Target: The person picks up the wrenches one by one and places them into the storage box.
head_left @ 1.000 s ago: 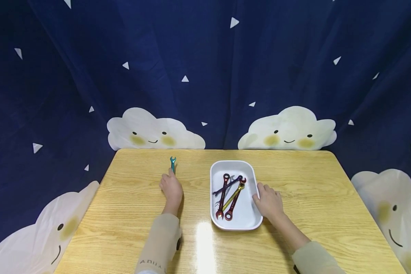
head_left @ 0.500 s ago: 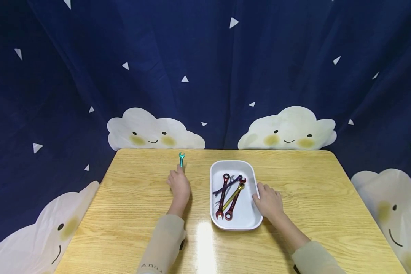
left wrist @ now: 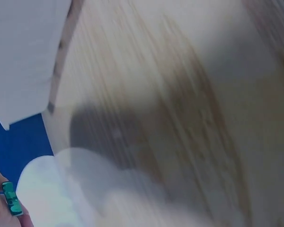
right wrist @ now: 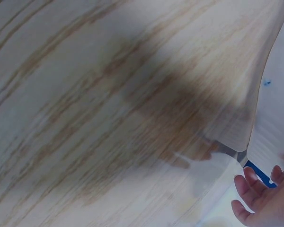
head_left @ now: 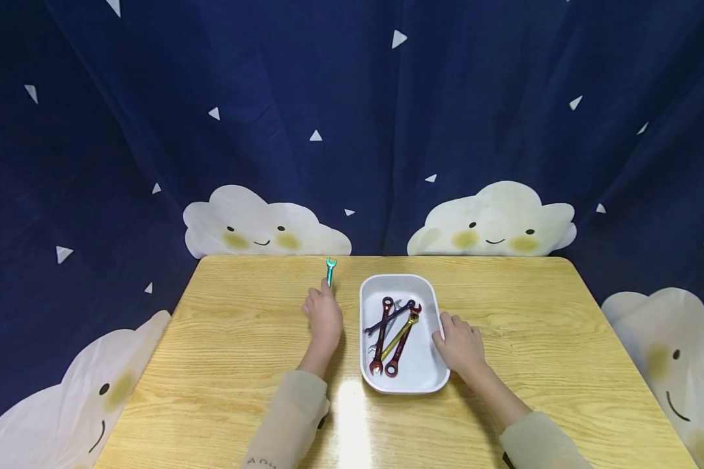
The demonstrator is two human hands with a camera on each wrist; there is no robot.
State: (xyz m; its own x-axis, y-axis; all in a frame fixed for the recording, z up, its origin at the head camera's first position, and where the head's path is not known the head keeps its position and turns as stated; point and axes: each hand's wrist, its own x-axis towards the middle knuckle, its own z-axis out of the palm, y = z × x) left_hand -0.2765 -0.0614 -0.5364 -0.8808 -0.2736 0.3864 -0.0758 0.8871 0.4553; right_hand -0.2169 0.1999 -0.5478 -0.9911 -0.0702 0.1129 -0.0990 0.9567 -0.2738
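Observation:
My left hand (head_left: 326, 317) pinches a teal wrench (head_left: 330, 268) whose open-ended head points toward the back edge of the table. Bottom left in the left wrist view, a piece of that wrench (left wrist: 12, 198) shows between the fingers. To the right stands a white tray (head_left: 425, 387) holding dark red wrenches (head_left: 381, 339), a yellow wrench (head_left: 399, 337), a purple wrench (head_left: 378, 326) and a silver wrench partly covered by them. My right hand (head_left: 462, 344) rests against the tray's right wall; its fingers (right wrist: 246, 189) are loosely bent in the right wrist view.
All this is on a light wooden table (head_left: 534, 306). Behind it hangs a dark blue curtain (head_left: 352, 98) printed with white clouds and triangles. A bright light reflection lies on the wood in front of the tray's left corner.
My left hand has moved right and slightly back, carrying the teal wrench closer to the tray. The right hand and tray have stayed in place.

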